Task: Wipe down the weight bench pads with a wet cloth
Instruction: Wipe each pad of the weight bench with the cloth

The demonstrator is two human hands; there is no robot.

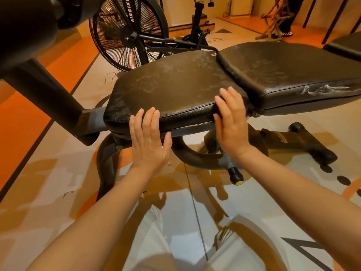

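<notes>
The black seat pad [168, 89] of the weight bench lies in front of me, its top streaked with wet marks. The back pad [289, 71] adjoins it on the right, with white scuffs along its front edge. My left hand [148, 141] is flat and empty, its fingertips touching the seat pad's front edge. My right hand [231, 122] presses on the seat pad's front right corner. A dark, fuzzy-edged cloth [249, 108] shows from under it and is mostly hidden.
The bench's black curved frame [195, 155] and adjustment knob [236, 176] sit below the pads. A thick black post [45, 94] slants in from the left. An air bike [127, 32] stands behind the bench. Another pad [343, 45] and a person's legs [285, 16] are at the far right.
</notes>
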